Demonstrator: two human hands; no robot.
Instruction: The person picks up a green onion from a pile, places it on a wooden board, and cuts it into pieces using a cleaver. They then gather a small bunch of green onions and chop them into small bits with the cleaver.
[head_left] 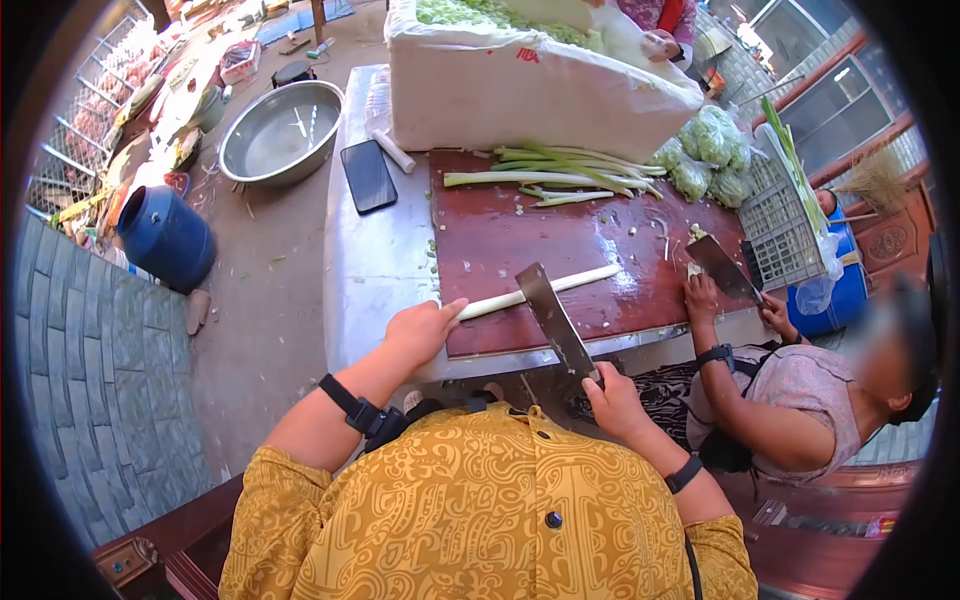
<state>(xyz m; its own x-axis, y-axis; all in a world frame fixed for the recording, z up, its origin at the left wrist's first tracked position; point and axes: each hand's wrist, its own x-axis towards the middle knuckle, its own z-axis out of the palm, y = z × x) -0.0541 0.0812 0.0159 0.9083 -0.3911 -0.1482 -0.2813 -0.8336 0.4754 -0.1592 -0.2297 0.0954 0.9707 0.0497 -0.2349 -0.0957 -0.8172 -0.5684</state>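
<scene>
My left hand (pixel 422 330) grips the near-left end of a long white green onion stalk (pixel 590 276), which lies slantwise over the dark red board (pixel 490 238). In my right hand (pixel 618 402) is the handle of a cleaver (pixel 548 310). Its broad blade crosses over the stalk near the middle, pointing away from me. Farther back on the board rests a pile of green onions (pixel 560 175), white ends to the left. Small cut bits are scattered around the board.
A co-worker on the right holds another cleaver (pixel 722 266) over the board. A foam box (pixel 540 95) of chopped greens stands at the back, a person's hand beside it. A phone (pixel 368 177) lies left; bagged greens (pixel 712 140) and a crate (pixel 785 225) stand right.
</scene>
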